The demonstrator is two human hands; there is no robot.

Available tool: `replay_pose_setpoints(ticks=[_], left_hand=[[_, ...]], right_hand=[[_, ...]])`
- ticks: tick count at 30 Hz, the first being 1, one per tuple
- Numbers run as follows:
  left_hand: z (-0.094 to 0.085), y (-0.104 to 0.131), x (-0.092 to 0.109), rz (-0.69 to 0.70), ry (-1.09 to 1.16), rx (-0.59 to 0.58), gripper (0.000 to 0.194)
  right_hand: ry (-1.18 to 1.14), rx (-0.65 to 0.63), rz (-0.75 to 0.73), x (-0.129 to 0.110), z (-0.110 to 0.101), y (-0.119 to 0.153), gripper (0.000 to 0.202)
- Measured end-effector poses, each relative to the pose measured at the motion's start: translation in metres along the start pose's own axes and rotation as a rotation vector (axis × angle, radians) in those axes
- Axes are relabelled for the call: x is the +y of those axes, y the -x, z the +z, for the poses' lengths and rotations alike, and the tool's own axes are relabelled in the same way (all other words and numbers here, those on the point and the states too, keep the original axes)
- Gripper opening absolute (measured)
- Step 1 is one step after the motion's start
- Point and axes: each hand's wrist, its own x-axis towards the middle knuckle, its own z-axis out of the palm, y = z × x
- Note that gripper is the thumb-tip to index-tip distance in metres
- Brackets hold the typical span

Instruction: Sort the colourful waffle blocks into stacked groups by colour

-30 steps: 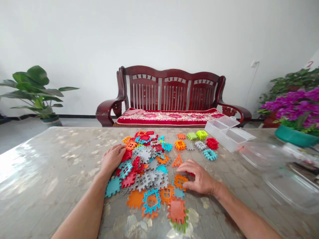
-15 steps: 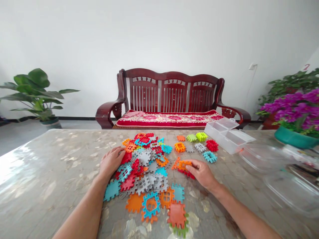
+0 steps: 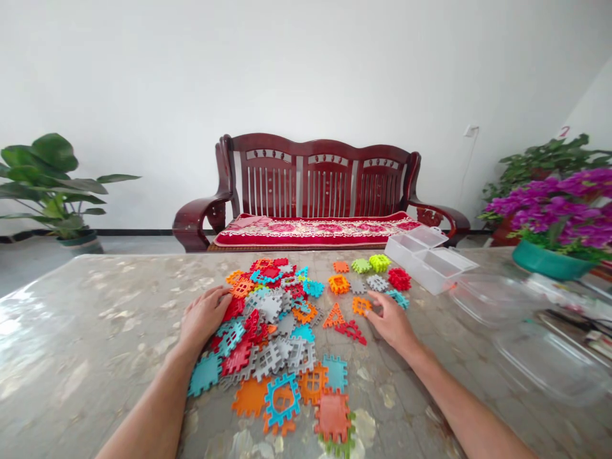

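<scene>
A mixed pile of notched plastic tiles (image 3: 270, 305) in red, grey, blue and orange lies on the table (image 3: 119, 299). Against the pile's left edge rests my left hand (image 3: 205, 313), palm down with fingers spread and nothing held. My right hand (image 3: 391, 319) is at the right, thumb and fingers apart beside a small orange tile (image 3: 361, 306) that lies on the table. An orange triangle (image 3: 334, 315) and a red piece (image 3: 352, 331) lie just left of that hand. Beyond it are an orange ring-shaped piece (image 3: 338, 284), green pieces (image 3: 379, 262) and a red one (image 3: 399, 278).
A clear divided box (image 3: 442, 268) stands at the back right, with clear lids (image 3: 549, 363) nearer. A teal flower pot (image 3: 549, 260) is at the far right. Behind the table stands a wooden bench (image 3: 194, 223). Loose tiles (image 3: 333, 414) lie near the front.
My right hand has let go of the orange tile and moved slightly right and up, uncovering the red piece. The whole view has shifted a little; my left hand stays beside the pile.
</scene>
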Motion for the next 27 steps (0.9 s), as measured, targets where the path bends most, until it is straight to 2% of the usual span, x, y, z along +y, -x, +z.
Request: replay_pose_setpoints(ticks=[4, 11, 15, 20, 27], left_hand=[[-0.001, 0.000, 0.001, -0.001, 0.003, -0.001, 0.045], [-0.003, 0.001, 0.004, -0.010, -0.002, -0.004, 0.045], [-0.004, 0.002, 0.004, -0.010, 0.005, 0.008, 0.044], [-0.006, 0.002, 0.005, -0.007, 0.004, -0.008, 0.045], [-0.004, 0.002, 0.004, -0.008, -0.007, 0.008, 0.043]], right_hand=[[0.160, -0.063, -0.116, -0.014, -0.004, 0.004, 0.053], [0.287, -0.114, -0.166, -0.029, -0.008, 0.001, 0.046], [0.290, -0.101, -0.197, -0.027, -0.011, 0.002, 0.050], [0.342, -0.059, -0.169, -0.028, -0.014, 0.006, 0.043], [0.452, -0.012, -0.145, -0.027, -0.008, 0.007, 0.044]])
